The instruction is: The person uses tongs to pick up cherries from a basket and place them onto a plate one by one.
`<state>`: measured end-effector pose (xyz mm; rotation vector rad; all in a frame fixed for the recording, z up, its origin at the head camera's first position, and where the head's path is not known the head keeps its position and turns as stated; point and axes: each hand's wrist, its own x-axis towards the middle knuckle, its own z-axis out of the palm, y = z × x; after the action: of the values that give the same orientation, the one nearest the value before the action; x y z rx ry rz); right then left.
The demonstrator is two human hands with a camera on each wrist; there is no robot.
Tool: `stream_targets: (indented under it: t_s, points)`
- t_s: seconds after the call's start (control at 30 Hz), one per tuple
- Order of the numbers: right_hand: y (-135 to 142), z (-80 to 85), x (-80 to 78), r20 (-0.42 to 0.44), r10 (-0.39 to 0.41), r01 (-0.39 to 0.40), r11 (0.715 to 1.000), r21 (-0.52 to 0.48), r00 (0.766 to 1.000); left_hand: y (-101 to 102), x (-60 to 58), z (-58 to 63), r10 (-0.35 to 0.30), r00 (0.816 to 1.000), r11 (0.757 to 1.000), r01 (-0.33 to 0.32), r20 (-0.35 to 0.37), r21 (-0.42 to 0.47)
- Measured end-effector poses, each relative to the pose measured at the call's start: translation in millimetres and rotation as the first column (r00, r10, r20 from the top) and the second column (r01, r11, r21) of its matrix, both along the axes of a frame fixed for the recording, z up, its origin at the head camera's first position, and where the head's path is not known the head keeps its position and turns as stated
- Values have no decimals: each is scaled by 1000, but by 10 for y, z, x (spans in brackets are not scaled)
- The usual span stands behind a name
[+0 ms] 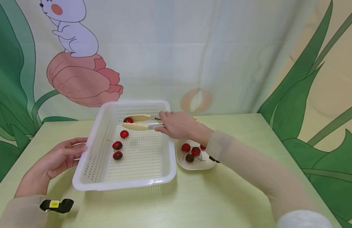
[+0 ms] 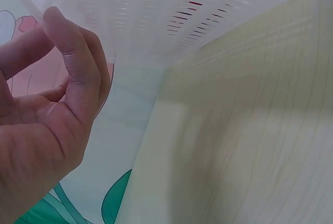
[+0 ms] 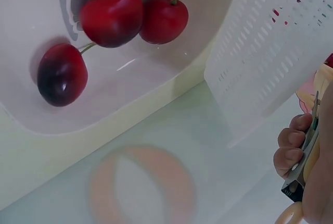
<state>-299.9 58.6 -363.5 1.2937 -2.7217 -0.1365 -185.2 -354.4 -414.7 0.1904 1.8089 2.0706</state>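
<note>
My right hand (image 1: 180, 125) grips a pair of tongs (image 1: 136, 126) with cream tips and metal arms, reaching over the right rim of a white perforated basket (image 1: 164, 174). Between the tong tips sits a dark red cherry (image 1: 128, 120). Three more cherries (image 1: 117, 145) lie in the basket, in a line near its left side. At the basket's left rim, my left hand (image 1: 63, 155) holds on with bent fingers; in the left wrist view the fingertips (image 2: 53, 14) are right at the rim. The right wrist view catches only part of the right hand.
To the right of the basket, under my right forearm, stands a small white dish (image 1: 193, 167) with several stemmed cherries (image 3: 112, 15) in it. The pale table (image 1: 221, 196) ends at a printed cloth backdrop (image 1: 236, 63) behind the basket.
</note>
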Motion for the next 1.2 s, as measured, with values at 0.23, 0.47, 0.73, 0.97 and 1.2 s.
stream_targets:
  t_s: [0.23,0.47,0.73,0.97,1.2]
  points:
    - [107,39,47,27,1,0,999,-49,1000,3,7,-12,-2,1000,1000,2,-2,20]
    - [279,34,98,30,4,-1,994,-106,1000,0,27,-18,17,1000,1000,-17,5,7]
    - [477,-24,144,16,-13,15,988,-156,1000,0,51,-21,24,1000,1000,-24,8,-1]
    - [630,-58,204,3,-44,44,980,-192,999,2,61,-48,14,1000,1000,-14,-19,16]
    - [798,-92,250,20,-79,81,972,-221,997,-3,46,-65,-7,999,1000,8,-53,25]
